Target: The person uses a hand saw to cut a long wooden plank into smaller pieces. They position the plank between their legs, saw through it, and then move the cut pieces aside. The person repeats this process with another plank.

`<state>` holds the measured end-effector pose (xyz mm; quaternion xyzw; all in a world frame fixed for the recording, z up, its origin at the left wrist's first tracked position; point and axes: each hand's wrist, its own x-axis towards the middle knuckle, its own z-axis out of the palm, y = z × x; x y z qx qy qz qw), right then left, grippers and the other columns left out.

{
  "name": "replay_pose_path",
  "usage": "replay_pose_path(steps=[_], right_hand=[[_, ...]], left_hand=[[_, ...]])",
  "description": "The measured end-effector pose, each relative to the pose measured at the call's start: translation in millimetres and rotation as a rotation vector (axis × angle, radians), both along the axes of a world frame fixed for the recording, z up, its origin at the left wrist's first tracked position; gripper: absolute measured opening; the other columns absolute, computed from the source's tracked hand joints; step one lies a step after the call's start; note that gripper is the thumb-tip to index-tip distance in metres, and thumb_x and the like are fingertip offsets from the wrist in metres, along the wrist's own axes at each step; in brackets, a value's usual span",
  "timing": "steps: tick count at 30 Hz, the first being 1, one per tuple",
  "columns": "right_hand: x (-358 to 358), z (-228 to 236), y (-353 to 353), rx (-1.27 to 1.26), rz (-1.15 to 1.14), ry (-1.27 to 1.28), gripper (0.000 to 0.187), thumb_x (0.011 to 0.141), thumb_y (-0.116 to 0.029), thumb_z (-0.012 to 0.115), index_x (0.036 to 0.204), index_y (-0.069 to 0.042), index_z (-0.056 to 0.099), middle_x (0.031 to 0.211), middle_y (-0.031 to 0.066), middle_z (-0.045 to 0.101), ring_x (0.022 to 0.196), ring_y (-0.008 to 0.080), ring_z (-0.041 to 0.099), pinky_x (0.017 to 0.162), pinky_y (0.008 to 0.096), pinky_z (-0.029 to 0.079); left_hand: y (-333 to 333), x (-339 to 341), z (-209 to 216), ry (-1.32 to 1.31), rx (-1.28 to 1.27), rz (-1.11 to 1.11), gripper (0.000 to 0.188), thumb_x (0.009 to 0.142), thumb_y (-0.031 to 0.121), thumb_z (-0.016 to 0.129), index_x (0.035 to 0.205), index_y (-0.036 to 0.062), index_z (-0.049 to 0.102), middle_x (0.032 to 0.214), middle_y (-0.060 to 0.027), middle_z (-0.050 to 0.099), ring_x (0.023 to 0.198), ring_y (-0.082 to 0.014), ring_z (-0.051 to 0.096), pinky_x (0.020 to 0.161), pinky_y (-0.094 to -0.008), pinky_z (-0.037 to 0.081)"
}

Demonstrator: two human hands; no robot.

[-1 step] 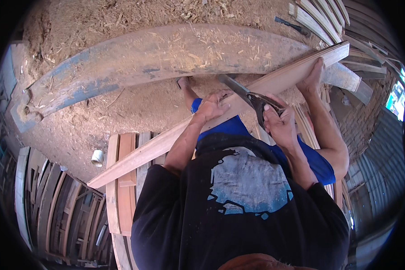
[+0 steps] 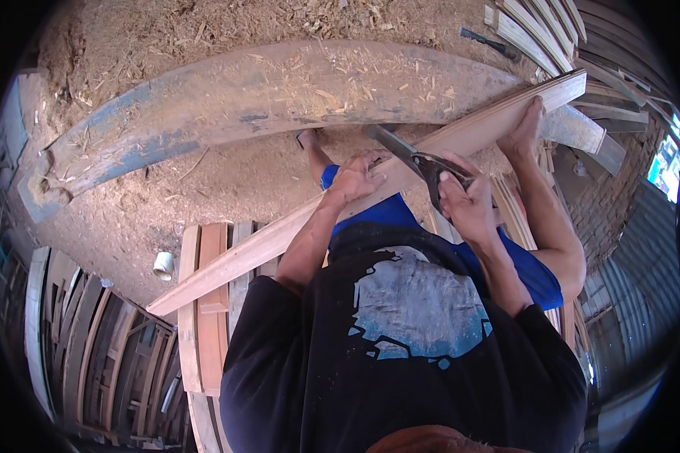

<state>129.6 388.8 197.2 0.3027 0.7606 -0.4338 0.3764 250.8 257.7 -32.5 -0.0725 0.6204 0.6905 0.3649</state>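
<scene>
1. The long plank (image 2: 295,238) crossing the middle of the frame is showing a pale reddish-tan colour.
2. The tool (image 2: 423,162) at centre right is looking dark grey to black.
3. The curved beam (image 2: 279,94) across the top is appearing grey-brown with worn blue streaks.
4. The shirt (image 2: 400,355) at the bottom is showing black with a grey-blue patch print.
5. The shorts (image 2: 400,211) are showing bright blue.
6. The small cup (image 2: 163,265) at left is looking white.

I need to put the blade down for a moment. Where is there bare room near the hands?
Bare sawdust ground lies between the curved beam and the long plank. Stacked slats crowd the lower left, more slats the upper right.
</scene>
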Motion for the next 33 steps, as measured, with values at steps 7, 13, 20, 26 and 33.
replay_pose_path(steps=[7, 13, 20, 26, 33], right_hand=[[1.9, -16.8, 12.4, -0.080, -0.124, 0.004, 0.036, 0.098, -0.004, 0.056, 0.133, 0.005, 0.053, 0.074, -0.0013, 0.057, 0.057, 0.0048, 0.049, 0.049, 0.0215, 0.040], [13.9, -42.3, 15.3, 0.015, -0.044, 0.108, 0.037, 0.098, -0.001, 0.056, 0.135, 0.004, 0.052, 0.074, 0.0001, 0.058, 0.052, 0.0040, 0.047, 0.044, 0.0220, 0.037], [9.6, -21.9, 3.0, 0.012, -0.162, 0.070, 0.038, 0.097, -0.003, 0.059, 0.134, 0.003, 0.053, 0.073, 0.0007, 0.058, 0.053, 0.0048, 0.048, 0.046, 0.0217, 0.039], [14.0, -61.4, 12.4, 0.073, -0.044, 0.130, 0.035, 0.096, -0.004, 0.060, 0.131, 0.004, 0.056, 0.075, 0.0002, 0.058, 0.059, 0.0052, 0.050, 0.049, 0.0219, 0.039], [15.0, -55.6, 4.4, 0.024, -0.111, 0.108, 0.035, 0.096, -0.003, 0.058, 0.130, 0.005, 0.056, 0.078, 0.0000, 0.059, 0.060, 0.0052, 0.051, 0.050, 0.0219, 0.040]], left_hand=[[9.9, -4.7, -18.1, 0.108, -0.066, 0.068, 0.050, 0.081, 0.023, 0.071, 0.130, 0.0146, 0.064, 0.125, -0.0134, 0.066, 0.117, -0.0337, 0.062, 0.102, -0.0425, 0.048], [9.7, -3.1, -15.7, 0.092, -0.077, 0.036, 0.052, 0.081, 0.023, 0.071, 0.132, 0.0158, 0.062, 0.126, -0.0132, 0.066, 0.116, -0.0323, 0.063, 0.101, -0.0421, 0.049], [0.6, -14.7, -3.8, 0.053, -0.082, -0.014, 0.054, 0.081, 0.023, 0.070, 0.133, 0.0149, 0.061, 0.130, -0.0122, 0.064, 0.120, -0.0321, 0.062, 0.104, -0.0409, 0.048], [5.5, -8.5, -11.2, 0.103, -0.130, -0.020, 0.054, 0.081, 0.024, 0.070, 0.133, 0.0155, 0.060, 0.129, -0.0134, 0.065, 0.119, -0.0338, 0.062, 0.103, -0.0422, 0.048], [6.0, -9.9, -11.2, 0.074, -0.128, -0.020, 0.054, 0.082, 0.024, 0.069, 0.134, 0.0164, 0.059, 0.126, -0.0142, 0.066, 0.118, -0.0348, 0.062, 0.103, -0.0434, 0.048]])
